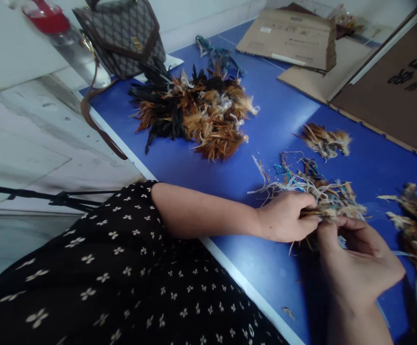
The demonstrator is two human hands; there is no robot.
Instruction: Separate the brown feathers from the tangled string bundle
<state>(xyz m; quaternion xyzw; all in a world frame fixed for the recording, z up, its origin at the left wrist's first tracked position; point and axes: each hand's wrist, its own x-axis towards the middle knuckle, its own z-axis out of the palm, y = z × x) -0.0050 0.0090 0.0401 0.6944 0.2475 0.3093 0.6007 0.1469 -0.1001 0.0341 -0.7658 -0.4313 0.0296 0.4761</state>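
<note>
My left hand (287, 216) is closed in a pinch on a small tangled bundle of feathers and coloured threads (332, 199) that lies on the blue table (283, 129). My right hand (355, 261) comes up from below, its fingers curled and gripping the same bundle at its near end. Both hands meet at the bundle, right of the picture's middle. Loose threads (266, 177) trail out to the left of it.
A big heap of brown, orange and black feathers (197, 112) lies at the back of the table, a smaller tuft (325, 140) to the right, more feathers (415, 225) at the right edge. A patterned handbag (122, 36), a bottle (63, 36) and flattened cardboard (295, 33) are behind.
</note>
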